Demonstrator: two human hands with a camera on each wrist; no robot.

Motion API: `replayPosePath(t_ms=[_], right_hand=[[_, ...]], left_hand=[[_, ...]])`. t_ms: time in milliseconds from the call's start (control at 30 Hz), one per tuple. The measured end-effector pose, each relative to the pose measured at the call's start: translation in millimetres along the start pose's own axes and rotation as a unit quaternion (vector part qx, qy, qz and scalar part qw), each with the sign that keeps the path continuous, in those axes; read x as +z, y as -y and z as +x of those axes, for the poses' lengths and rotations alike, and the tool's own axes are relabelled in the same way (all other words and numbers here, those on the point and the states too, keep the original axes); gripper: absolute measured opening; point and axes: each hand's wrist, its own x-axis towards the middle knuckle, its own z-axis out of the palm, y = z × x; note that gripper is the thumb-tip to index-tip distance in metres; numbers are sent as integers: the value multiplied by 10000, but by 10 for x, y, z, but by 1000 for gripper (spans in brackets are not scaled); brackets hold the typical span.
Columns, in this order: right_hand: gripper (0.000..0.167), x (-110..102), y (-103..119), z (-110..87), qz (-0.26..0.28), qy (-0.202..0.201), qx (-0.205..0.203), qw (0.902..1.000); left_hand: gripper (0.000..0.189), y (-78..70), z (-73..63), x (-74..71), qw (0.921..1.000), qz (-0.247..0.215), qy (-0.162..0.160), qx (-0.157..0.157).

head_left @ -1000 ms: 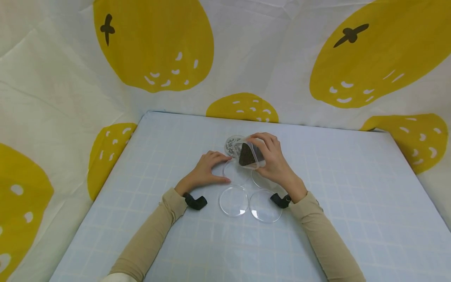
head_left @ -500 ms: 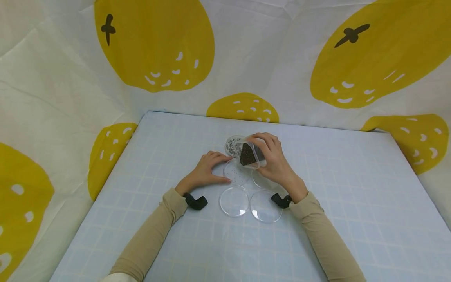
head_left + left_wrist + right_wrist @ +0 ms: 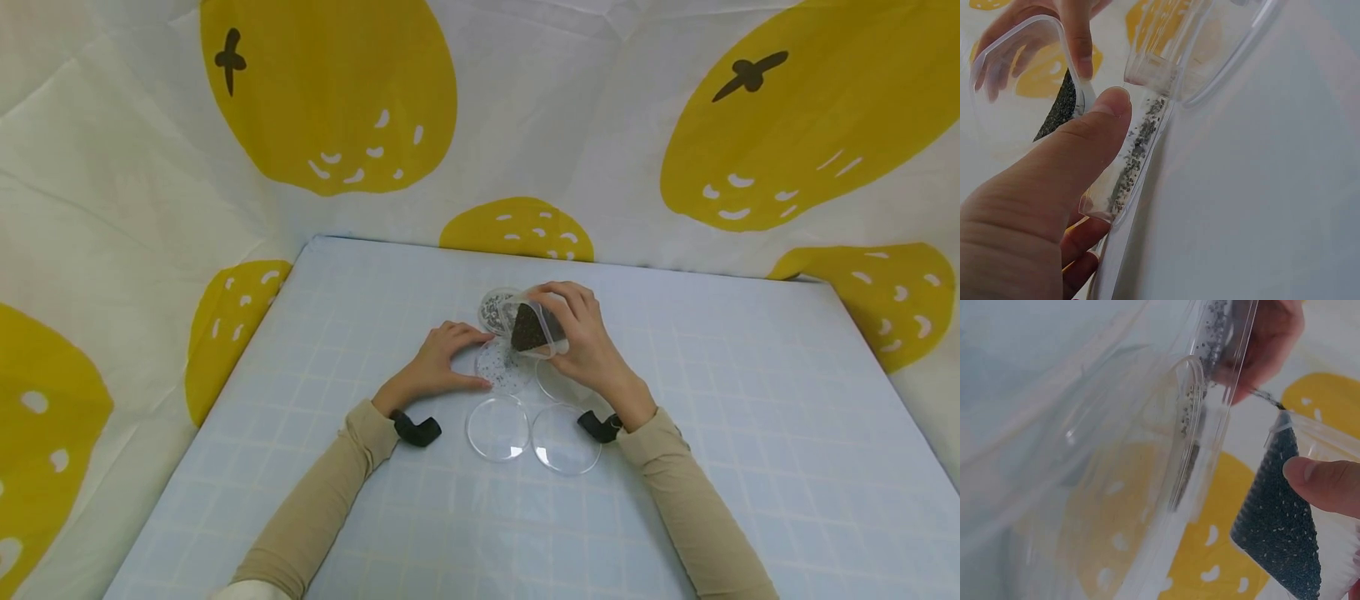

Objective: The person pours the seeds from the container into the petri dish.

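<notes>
My right hand (image 3: 588, 346) grips a clear plastic container (image 3: 557, 335) tipped on its side, with dark, seed-like grains (image 3: 528, 327) heaped in its lower corner. In the right wrist view a thin stream of grains (image 3: 1266, 396) falls from the container's lip. Below it lies a round clear petri dish (image 3: 495, 373), its bottom sprinkled with dark specks. My left hand (image 3: 437, 364) holds this dish by its left side, thumb at the near edge and fingers at the far edge. The left wrist view shows grains (image 3: 1138, 147) gathered inside the dish wall.
Behind stands another petri dish (image 3: 492, 311) strewn with dark grains. Two clear dishes, a left one (image 3: 497, 429) and a right one (image 3: 564, 446), lie nearer the body. A further dish (image 3: 553, 385) is partly hidden under the right hand. Light blue checked cloth (image 3: 375, 517) covers the table.
Dark specks have appeared and spread over the bottom of the held dish, which looked bare a second ago. The container has barely shifted; both hands stay in place.
</notes>
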Motion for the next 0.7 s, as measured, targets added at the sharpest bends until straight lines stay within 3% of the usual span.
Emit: replayPosePath(t_ms=[700], right_hand=[[80,-17,-43,-20,-73,84,-3,9999]], left_hand=[[76,-1,-5,1,10000,-28,-18,8]])
